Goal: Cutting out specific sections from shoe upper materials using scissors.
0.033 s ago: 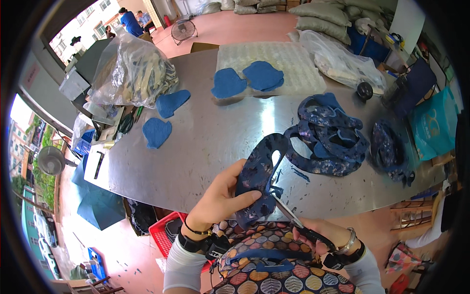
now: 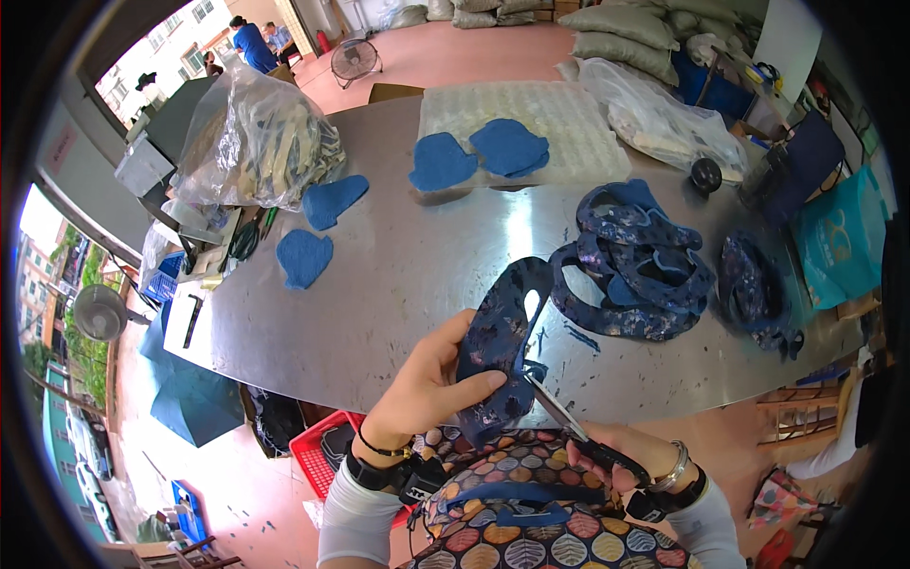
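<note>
My left hand [image 2: 431, 384] pinches a dark blue patterned fabric piece [image 2: 488, 346], curved and with an oval opening near its far end. In my right hand [image 2: 607, 455] is a pair of scissors [image 2: 566, 417] with black handles. Their blade tips meet the fabric's right edge, where a small cut flap hangs. Just beyond, to the right, lies a heap of similar dark blue patterned pieces [image 2: 635, 266]. Another patterned bundle [image 2: 754, 284] lies farther right. Thin dark scraps [image 2: 581, 337] are scattered on the metal table [image 2: 379, 275] beside the held piece.
Plain blue fabric pieces [image 2: 305, 256] lie at the left, and more blue pieces [image 2: 509, 147] rest on a pale translucent sheet [image 2: 569, 114]. A clear plastic bag [image 2: 256, 142] fills the far left corner. A red basket [image 2: 318, 455] stands below the table's near edge. Two people are in the distance.
</note>
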